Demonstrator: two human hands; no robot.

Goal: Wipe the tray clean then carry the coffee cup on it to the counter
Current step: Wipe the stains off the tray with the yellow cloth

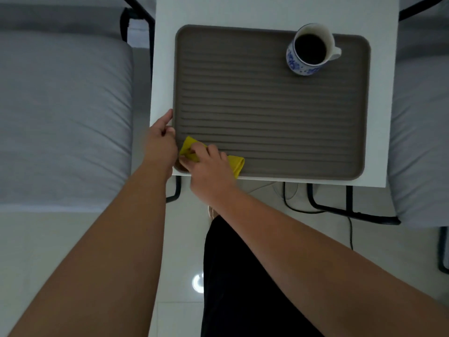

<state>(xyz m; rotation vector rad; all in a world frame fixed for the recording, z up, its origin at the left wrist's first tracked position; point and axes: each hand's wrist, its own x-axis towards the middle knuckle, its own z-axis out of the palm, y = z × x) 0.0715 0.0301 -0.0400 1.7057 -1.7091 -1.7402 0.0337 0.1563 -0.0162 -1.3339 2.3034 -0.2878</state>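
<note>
Head view, ribbed brown tray [267, 113], right hand [206, 164] pressing yellow cloth [237, 164], left hand [161, 139] gripping tray edge.

The tray [272, 113] looks matt, ribbed, rubbery grey-brown; the cup [309, 49] is glossy glazed ceramic; the yellow cloth [237, 164] seems soft fabric; the table [165, 69] is smooth white; the floor [179, 239] gleams, tiled.
</note>
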